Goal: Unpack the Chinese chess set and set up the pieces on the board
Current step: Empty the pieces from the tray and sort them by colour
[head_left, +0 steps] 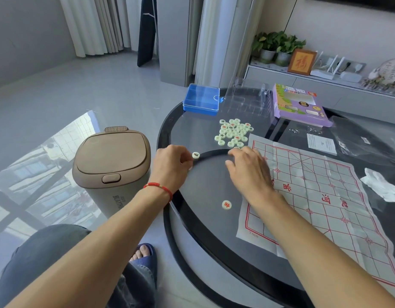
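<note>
A paper chess board [321, 196] with red lines lies creased on the round dark glass table [205, 187]. Several pale green pieces form a heap [233, 132] beyond the board's far left corner. My left hand [172, 167] pinches one piece with a black character [196, 155] at its fingertips, left of the board. My right hand [247, 170] hovers palm down at the board's left edge, fingers curled toward the heap; something pale shows at its fingertips but I cannot tell if it is held. One red-marked piece [226, 204] lies alone on the glass.
A blue plastic box [201, 100], a clear tray [247, 98] and a purple carton [298, 105] stand at the table's far side. A leaflet [321, 143], a black bag [365, 143] and crumpled white paper [381, 187] lie on the right. A brown-lidded bin [112, 161] stands left of the table.
</note>
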`<state>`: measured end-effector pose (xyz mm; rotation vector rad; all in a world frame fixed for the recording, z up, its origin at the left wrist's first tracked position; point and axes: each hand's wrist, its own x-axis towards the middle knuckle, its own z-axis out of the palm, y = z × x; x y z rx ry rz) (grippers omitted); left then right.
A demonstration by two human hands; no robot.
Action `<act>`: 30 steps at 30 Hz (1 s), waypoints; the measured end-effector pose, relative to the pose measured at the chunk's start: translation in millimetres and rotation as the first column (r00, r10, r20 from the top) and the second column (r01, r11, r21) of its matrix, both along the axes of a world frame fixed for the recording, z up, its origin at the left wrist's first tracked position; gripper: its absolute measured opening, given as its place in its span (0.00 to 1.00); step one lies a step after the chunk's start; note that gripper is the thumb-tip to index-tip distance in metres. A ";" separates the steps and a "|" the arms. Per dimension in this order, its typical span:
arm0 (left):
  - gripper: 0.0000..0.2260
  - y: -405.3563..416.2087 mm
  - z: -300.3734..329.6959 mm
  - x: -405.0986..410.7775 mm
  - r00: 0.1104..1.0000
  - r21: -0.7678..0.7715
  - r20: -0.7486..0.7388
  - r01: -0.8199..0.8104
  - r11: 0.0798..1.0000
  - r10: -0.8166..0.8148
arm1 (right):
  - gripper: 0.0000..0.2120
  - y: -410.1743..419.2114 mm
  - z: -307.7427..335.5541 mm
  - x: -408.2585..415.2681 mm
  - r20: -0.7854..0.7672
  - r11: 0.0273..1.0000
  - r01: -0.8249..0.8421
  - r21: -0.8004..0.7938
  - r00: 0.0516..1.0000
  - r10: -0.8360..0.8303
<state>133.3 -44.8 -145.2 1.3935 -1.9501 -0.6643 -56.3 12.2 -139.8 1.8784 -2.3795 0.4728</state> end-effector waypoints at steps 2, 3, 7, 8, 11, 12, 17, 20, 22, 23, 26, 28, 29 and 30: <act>0.04 -9.5 -6.2 2.1 0.998 -0.055 0.062 -0.005 0.998 0.008 | 0.13 -8.2 -3.8 -3.9 -0.226 0.997 0.057 0.058 0.973 -0.042; 0.04 -13.1 -9.5 1.8 0.997 -0.070 0.075 -0.012 0.998 0.017 | 0.13 -11.4 -5.7 -4.4 -0.253 0.994 0.076 0.076 0.966 -0.054; 0.03 -23.1 -16.2 -2.0 0.997 -0.090 0.056 -0.055 0.994 0.060 | 0.08 -12.6 -8.2 -4.4 -0.260 0.999 0.023 0.035 0.965 -0.013; 0.03 -25.4 -16.8 -3.5 0.996 -0.081 0.051 -0.063 0.995 0.067 | 0.08 -10.1 -7.0 -3.6 -0.220 1.000 -0.008 0.009 0.975 0.010; 0.02 -29.9 -15.7 -8.8 0.995 -0.064 0.048 -0.089 0.994 0.092 | 0.06 0.5 -1.5 2.2 -0.056 0.994 -0.110 -0.027 0.993 0.108; 0.02 -30.2 -14.5 -11.1 0.994 -0.056 0.041 -0.096 0.994 0.098 | 0.06 3.3 0.4 4.1 0.003 0.991 -0.130 -0.021 0.992 0.130; 0.04 -32.2 -8.8 -15.3 0.989 0.010 -0.063 -0.130 0.991 0.131 | 0.05 11.9 6.7 8.2 0.368 0.997 -0.072 -0.037 0.926 0.081; 0.05 -24.7 1.8 -15.8 0.975 0.005 -0.134 -0.179 0.984 0.178 | 0.04 14.9 6.3 9.1 0.617 0.999 -0.013 -0.042 0.786 0.036; 0.06 -7.2 11.3 -17.9 0.984 -0.013 -0.136 -0.116 0.993 0.113 | 0.03 16.6 7.0 11.7 0.696 0.998 -0.014 -0.062 0.716 0.053; 0.07 4.3 14.4 -19.5 0.991 0.014 -0.124 -0.049 0.999 0.050 | 0.03 17.6 8.0 13.3 0.733 0.997 -0.022 -0.074 0.677 0.070; 0.05 28.2 14.1 -21.9 0.979 0.160 -0.179 0.127 0.979 -0.098 | 0.03 18.4 9.6 18.3 0.774 0.992 -0.097 -0.085 0.620 0.127; 0.04 27.4 10.3 -17.8 0.964 0.219 -0.255 0.136 0.966 -0.078 | 0.02 15.9 8.1 21.0 0.740 0.989 -0.125 -0.082 0.656 0.145; 0.04 24.1 9.2 -14.9 0.959 0.247 -0.278 0.119 0.962 -0.047 | 0.02 13.2 6.3 20.6 0.695 0.989 -0.114 -0.092 0.704 0.146; 0.03 20.9 9.0 -12.4 0.957 0.275 -0.291 0.104 0.956 -0.021 | 0.02 8.5 4.1 18.2 0.627 0.990 -0.090 -0.107 0.767 0.137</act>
